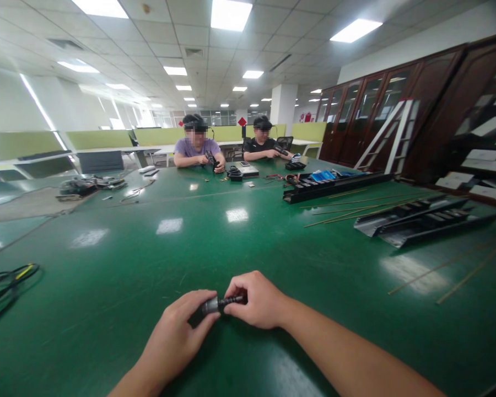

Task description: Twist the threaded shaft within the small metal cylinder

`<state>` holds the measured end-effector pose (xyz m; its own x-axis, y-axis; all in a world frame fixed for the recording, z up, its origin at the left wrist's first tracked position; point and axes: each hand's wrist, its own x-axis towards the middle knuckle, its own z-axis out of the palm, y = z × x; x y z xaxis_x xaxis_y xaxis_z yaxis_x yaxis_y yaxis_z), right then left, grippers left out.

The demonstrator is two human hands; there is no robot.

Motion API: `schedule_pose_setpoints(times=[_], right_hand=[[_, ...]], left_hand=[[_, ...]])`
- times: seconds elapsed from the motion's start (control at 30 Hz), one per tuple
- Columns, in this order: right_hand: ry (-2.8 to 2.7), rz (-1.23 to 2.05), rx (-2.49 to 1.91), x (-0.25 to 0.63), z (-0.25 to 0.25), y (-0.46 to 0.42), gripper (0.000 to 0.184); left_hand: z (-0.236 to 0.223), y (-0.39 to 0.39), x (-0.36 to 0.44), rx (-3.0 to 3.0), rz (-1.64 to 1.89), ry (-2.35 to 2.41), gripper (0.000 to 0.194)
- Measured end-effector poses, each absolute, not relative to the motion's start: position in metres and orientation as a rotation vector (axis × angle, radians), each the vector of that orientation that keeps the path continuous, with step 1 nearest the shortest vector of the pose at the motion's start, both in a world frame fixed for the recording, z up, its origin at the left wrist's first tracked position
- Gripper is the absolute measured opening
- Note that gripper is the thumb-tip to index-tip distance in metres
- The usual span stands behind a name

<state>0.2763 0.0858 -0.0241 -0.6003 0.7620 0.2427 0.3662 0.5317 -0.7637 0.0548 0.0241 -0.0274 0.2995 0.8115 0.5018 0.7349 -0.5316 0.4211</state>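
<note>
My left hand (187, 322) is closed around a dark cylinder with a silver collar (210, 305), its thumb and fingers on either side. From the collar's right end a thin, dark ridged rod (228, 301) points to the right. My right hand (255, 302) pinches the far end of that rod between thumb and fingers. Collar and rod lie in line and seem to meet; whether the rod sits inside the collar cannot be made out. Both hands are low over the green table (149, 264), near its front middle.
Black cables (8, 286) lie at the left. Metal channels (417, 220), a long black channel (334, 187) and thin rods (343, 215) spread over the right. Two people (196, 143) sit across the table, each holding a dark tool. A stepladder (400, 138) stands by the cabinets.
</note>
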Motion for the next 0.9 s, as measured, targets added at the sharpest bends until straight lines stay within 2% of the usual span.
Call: schedule_pose_setpoints(times=[0.9], right_hand=[[-2.209,0.933,-0.937,0.2769,-0.0213,0.0849,0.015]], left_hand=[[-0.0255,0.0232,0.0521,2.427,0.997,1.488,0.026]])
